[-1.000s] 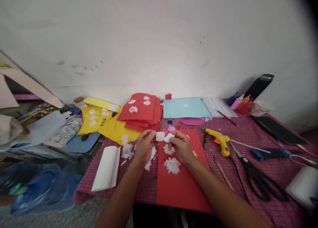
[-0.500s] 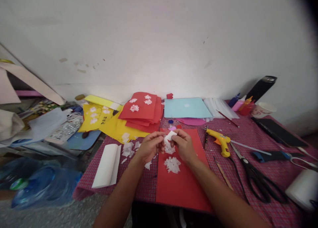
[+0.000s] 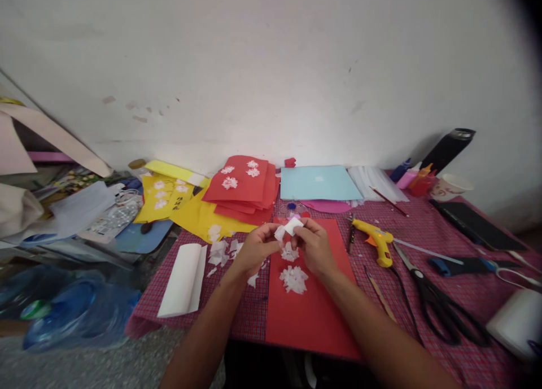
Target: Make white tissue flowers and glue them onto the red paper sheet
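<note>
My left hand (image 3: 258, 248) and my right hand (image 3: 313, 243) meet above the upper part of a red paper sheet (image 3: 313, 321). Between the fingertips of both is white tissue paper (image 3: 293, 226); the left fingers pinch its left part, the right fingers its right part. Just below the hands a small clump of torn white tissue (image 3: 290, 252) lies on the sheet, and nearer to me a larger tissue flower (image 3: 293, 280). Torn tissue scraps (image 3: 218, 253) are scattered left of my left hand. A folded white tissue sheet (image 3: 181, 282) lies at the table's left edge.
Right of the sheet lie a yellow glue gun (image 3: 379, 239) with its cord, black scissors (image 3: 442, 307) and a white roll (image 3: 516, 324). Red cards with tissue flowers (image 3: 243, 186) and a light blue sheet (image 3: 319, 188) are at the back, near a black flask (image 3: 449, 152).
The tissue between my fingers has turned and spread: a flat square piece now shows on the right with another piece to its left. Both hands have stayed nearly in place.
</note>
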### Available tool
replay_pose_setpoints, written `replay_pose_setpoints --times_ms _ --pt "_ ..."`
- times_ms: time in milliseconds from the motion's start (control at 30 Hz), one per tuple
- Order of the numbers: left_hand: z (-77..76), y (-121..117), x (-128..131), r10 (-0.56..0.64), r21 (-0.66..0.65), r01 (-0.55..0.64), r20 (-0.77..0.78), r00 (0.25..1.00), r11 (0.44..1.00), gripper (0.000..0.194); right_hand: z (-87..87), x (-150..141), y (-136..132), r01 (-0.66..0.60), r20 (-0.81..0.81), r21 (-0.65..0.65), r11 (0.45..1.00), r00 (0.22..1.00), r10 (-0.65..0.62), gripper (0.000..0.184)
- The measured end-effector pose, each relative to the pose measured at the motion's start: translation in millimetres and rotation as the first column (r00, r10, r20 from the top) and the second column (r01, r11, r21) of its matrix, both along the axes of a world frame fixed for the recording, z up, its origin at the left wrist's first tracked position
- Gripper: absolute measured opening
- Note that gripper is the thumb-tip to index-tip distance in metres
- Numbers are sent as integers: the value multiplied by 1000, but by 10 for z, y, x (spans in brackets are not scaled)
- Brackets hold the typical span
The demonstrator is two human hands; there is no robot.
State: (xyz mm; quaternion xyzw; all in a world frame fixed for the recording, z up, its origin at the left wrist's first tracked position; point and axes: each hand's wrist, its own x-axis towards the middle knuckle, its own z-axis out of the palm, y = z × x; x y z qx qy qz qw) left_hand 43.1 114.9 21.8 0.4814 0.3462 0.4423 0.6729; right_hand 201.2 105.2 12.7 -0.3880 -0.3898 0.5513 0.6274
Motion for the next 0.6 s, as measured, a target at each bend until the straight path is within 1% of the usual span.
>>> replay_pose_setpoints --times_ms 67,200,433,500,600 --pt "-5 7 7 34 1 -34 19 999 999 31 -8 -1 2 10 8 -12 1000 1000 -10 5" --pt "16 15 13 138 -49 -137 26 990 989 23 -22 7 1 31 16 -23 999 999 -30 7" --pt "4 31 19 240 -60 -239 16 971 969 25 -3 10 -1 27 13 -12 1000 1000 -27 8" --pt "9 28 23 245 -68 -242 36 969 968 26 4 5 -5 28 22 -8 1000 999 -27 7" --pt "36 17 20 180 -140 -166 96 979 976 31 11 -5 -8 36 40 -12 999 999 -36 5"
